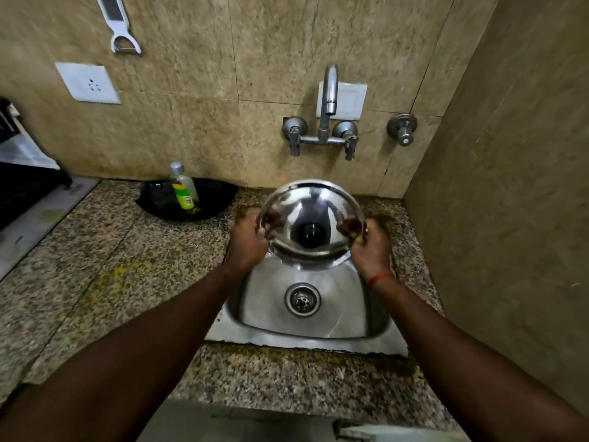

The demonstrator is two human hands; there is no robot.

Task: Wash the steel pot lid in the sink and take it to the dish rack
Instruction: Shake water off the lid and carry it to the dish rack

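Head view: steel pot lid [310, 224] held over the far half of the sink [376, 341], above the basin floor and clear of it. Inner, concave face turned toward the camera; dark centre fitting visible at mid-lid; far rim raised toward the wall, near rim lower.

Left hand [247, 242]: clamped on the lid's left rim, thumb over the inner face, remaining fingers wrapped behind and hidden. Right hand [369, 247]: clamped on the lid's right rim in the same manner, thumb on the inner face. Red thread band [379, 278] around the right wrist. Both forearms extended from the lower corners of the frame.

Sink: stainless, set into a speckled granite countertop [111, 266]. Drain [302, 298] exposed near the basin centre, below the lid's near rim. Basin surface shiny; cannot tell whether wet.

Wall-mounted faucet [330, 97] directly behind and above the lid, spout pointing down, two lever handles below it. Separate round valve [403, 129] to the right of the faucet. No visible stream at the spout.

Left of the sink: black pan [213, 194] on the countertop against the wall, with a clear bottle [184, 190] bearing a green-yellow label standing in it, tilted slightly. White socket plate [87, 83] on the tiled wall above; white peeler [119, 25] hanging above that.
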